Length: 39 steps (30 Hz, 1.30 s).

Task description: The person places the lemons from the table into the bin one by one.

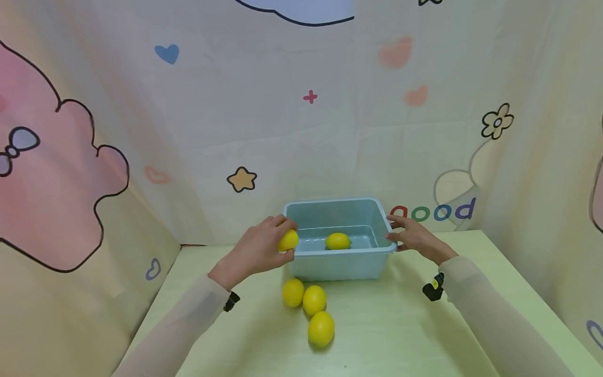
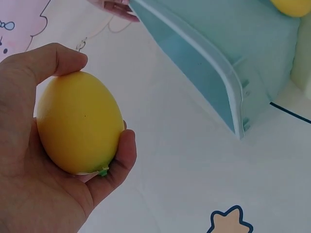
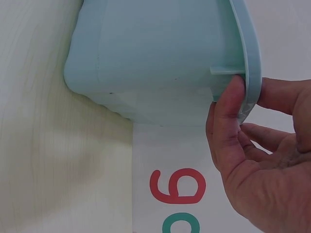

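Observation:
My left hand (image 1: 261, 244) grips a yellow lemon (image 2: 80, 124) with a small green tip, beside the upper left rim of a light blue plastic bin (image 1: 336, 267). Thumb and fingers curl around the fruit in the left wrist view. At the bin's right side, my right hand (image 1: 414, 238) pinches the rim (image 3: 251, 63) between thumb and fingers. Inside the bin one lemon (image 1: 338, 241) lies on the bottom. In front of it, three more lemons stand on the table: one at the left (image 1: 293, 292), a middle one (image 1: 314, 300) and the nearest (image 1: 321, 329).
The bin rests near the back edge of a pale wooden table (image 1: 386, 330). Behind and at both sides hangs a printed cloth (image 1: 282, 131) with hearts, stars and coloured letters. A dark strap piece (image 1: 433, 287) sits by the right wrist.

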Motion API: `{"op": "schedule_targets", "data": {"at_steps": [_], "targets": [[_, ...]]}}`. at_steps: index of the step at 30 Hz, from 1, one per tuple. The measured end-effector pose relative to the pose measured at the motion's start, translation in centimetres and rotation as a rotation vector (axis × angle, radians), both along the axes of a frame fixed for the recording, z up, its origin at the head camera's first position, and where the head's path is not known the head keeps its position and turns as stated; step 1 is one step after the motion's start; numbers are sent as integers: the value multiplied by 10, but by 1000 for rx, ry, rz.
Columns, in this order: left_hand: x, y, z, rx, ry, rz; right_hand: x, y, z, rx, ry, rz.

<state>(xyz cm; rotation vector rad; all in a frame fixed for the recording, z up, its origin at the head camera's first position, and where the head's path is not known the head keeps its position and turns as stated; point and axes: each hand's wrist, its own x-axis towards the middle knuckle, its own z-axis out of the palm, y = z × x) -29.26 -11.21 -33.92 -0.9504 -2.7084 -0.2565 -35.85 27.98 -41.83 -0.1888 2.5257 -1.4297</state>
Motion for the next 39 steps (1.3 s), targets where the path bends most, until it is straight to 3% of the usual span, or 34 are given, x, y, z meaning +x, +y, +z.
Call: {"op": "schedule_targets", "data": {"at_steps": [7,13,18,30,39], "targets": [[-11,4,13,23,2,10,0,3,0,-2,-6,-4],[-21,16,18,19,-6,-6,1,3,-3,1,-13,-10],[-31,24,19,35,0,3,1,2,-2,-2,-8,-9],[-61,42,18,97,-62,50,2,4,-3,8,-10,-10],[-81,46,19,142,-153,102,-1,1,-2,8,4,-8]]}}
